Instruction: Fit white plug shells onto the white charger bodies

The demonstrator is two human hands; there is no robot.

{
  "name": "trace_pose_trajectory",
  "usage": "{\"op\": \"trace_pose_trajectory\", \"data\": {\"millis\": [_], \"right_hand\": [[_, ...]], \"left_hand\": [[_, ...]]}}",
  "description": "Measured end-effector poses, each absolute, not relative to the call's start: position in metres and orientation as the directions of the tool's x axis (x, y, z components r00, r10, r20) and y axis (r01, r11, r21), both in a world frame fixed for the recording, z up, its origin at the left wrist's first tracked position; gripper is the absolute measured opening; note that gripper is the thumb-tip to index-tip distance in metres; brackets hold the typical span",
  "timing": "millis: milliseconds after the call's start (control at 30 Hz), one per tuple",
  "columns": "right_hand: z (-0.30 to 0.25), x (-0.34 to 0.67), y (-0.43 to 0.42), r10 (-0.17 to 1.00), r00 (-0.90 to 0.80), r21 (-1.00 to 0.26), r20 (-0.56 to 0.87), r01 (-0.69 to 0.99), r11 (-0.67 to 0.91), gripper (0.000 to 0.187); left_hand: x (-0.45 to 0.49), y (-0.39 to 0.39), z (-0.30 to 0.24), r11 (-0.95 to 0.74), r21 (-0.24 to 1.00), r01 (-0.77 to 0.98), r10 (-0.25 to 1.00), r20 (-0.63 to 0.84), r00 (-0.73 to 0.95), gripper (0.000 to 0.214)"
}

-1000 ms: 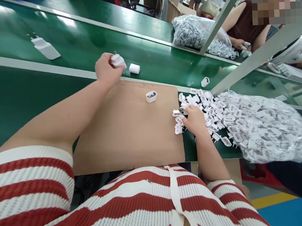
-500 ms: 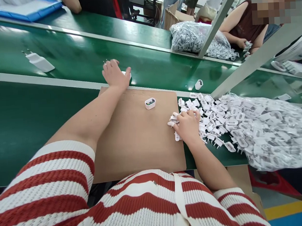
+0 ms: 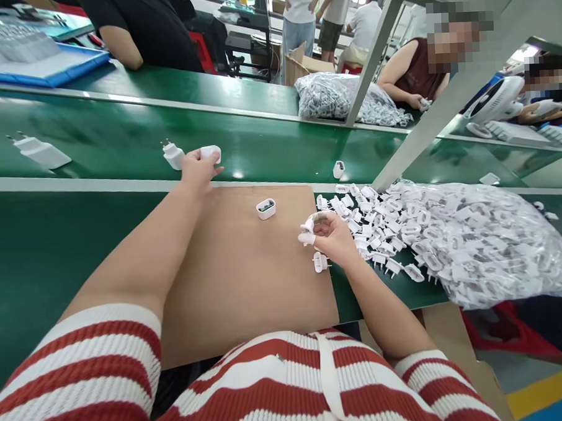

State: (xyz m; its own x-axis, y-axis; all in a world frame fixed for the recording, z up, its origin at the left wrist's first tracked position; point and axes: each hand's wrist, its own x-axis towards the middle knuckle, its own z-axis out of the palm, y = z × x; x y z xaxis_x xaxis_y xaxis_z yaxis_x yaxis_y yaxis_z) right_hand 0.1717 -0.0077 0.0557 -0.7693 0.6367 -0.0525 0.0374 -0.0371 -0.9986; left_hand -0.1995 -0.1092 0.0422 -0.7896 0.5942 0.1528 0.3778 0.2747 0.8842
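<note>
My left hand (image 3: pixel 198 170) reaches over the green belt, its fingers closed around a white charger housing (image 3: pixel 210 153). Just left of it lies a white charger (image 3: pixel 173 156) with two pins. At the cardboard's right edge, my right hand (image 3: pixel 332 236) pinches a small white plug cover (image 3: pixel 308 225) between thumb and forefinger, which wear white finger covers. Below that hand rests another plug cover (image 3: pixel 320 262). An open housing (image 3: pixel 266 208) with a green circuit board inside stands on the cardboard (image 3: pixel 247 280). Right of my right hand spreads a pile of plug covers (image 3: pixel 374 216).
A clear bag of plug covers (image 3: pixel 491 238) bulges at the right. A slanted metal post (image 3: pixel 426 117) rises behind the pile. Farther along the belt are a housing (image 3: pixel 339 169) and a charger (image 3: pixel 43 152). People sit and stand beyond, near a blue tray (image 3: pixel 56 76).
My left hand has drawn away from the pinned charger, which now shows on the belt, and grips a housing. My right hand has lifted a plug cover off the pile. The view has tilted up.
</note>
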Motion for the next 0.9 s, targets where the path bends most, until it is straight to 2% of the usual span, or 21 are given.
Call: {"op": "trace_pose_trajectory", "data": {"millis": [67,167,200,267,367,467,533,633,733,900], "right_hand": [[0.061,0.171,-0.007,0.611,-0.781,-0.976,-0.129,-0.009,-0.217,0.057],[0.066,0.171,-0.006,0.576,-0.798,-0.935,-0.177,-0.045,-0.350,0.051],[0.066,0.172,-0.006,0.574,-0.800,-0.928,-0.176,-0.059,-0.367,0.048],[0.065,0.173,-0.005,0.586,-0.792,-0.924,-0.171,-0.077,-0.374,0.046],[0.063,0.175,-0.004,0.613,-0.768,-0.923,-0.184,-0.079,-0.376,0.050],[0.063,0.175,-0.003,0.588,-0.779,-0.931,-0.217,-0.016,-0.365,0.053],[0.064,0.175,-0.004,0.544,-0.811,-0.946,-0.216,0.035,-0.322,0.051],[0.065,0.177,-0.006,0.543,-0.826,-0.979,-0.149,0.046,-0.199,0.041],[0.066,0.180,-0.009,0.581,-0.812,-0.999,-0.050,0.031,-0.043,0.035],[0.064,0.183,-0.011,0.554,-0.832,-0.998,0.023,0.016,0.065,0.031]], "left_hand": [[-0.181,-0.121,0.057,0.166,0.944,0.286,0.617,0.127,-0.777,0.085],[-0.135,-0.146,0.085,-0.059,0.998,0.020,0.659,0.053,-0.750,0.067],[-0.115,-0.155,0.093,-0.095,0.994,-0.054,0.681,0.025,-0.732,0.059],[-0.074,-0.170,0.105,-0.059,0.995,-0.085,0.739,-0.014,-0.673,0.048],[-0.017,-0.183,0.102,-0.018,1.000,-0.011,0.818,0.009,-0.575,0.055],[0.021,-0.186,0.077,-0.041,0.997,0.060,0.833,0.068,-0.549,0.068],[0.035,-0.184,0.057,-0.020,0.996,0.082,0.837,0.062,-0.543,0.060],[0.043,-0.178,0.033,0.022,0.993,0.119,0.832,0.048,-0.552,0.041],[0.042,-0.174,0.020,0.070,0.983,0.170,0.838,0.035,-0.545,0.035],[0.032,-0.177,0.018,0.111,0.910,0.400,0.858,0.115,-0.501,0.054]]}}
